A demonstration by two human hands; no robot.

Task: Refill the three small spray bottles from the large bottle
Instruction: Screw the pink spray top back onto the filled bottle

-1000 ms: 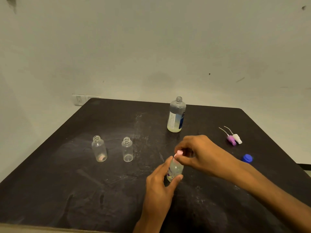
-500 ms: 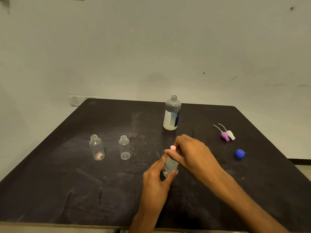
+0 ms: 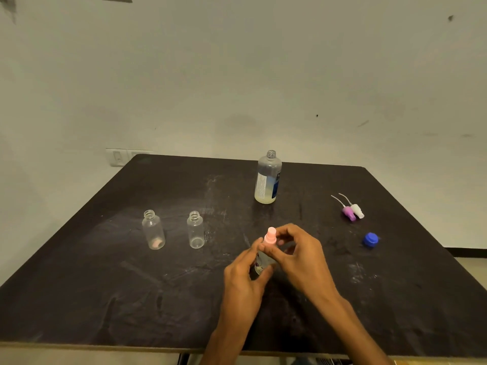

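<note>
My left hand (image 3: 243, 280) grips the body of a small clear spray bottle (image 3: 261, 264) near the table's front middle. My right hand (image 3: 300, 254) pinches the pink spray head (image 3: 271, 236) sitting on that bottle's neck. Two more small clear bottles stand uncapped to the left, one (image 3: 153, 229) with a pinkish spot at its base, the other (image 3: 195, 229) beside it. The large bottle (image 3: 267, 177), open and holding a little pale liquid, stands behind. A purple spray head (image 3: 348, 213) and a white spray head (image 3: 358, 210) lie at the right.
A blue cap (image 3: 370, 240) lies on the dark table (image 3: 105, 299) at the right, in front of the loose spray heads. A wall switch plate (image 3: 118, 157) sits behind the table's far left corner. The table's front edge runs just below my wrists.
My right hand has shifted on the pink spray head, leaving more of it uncovered. The left hand keeps its hold on the bottle; the view has shifted slightly.
</note>
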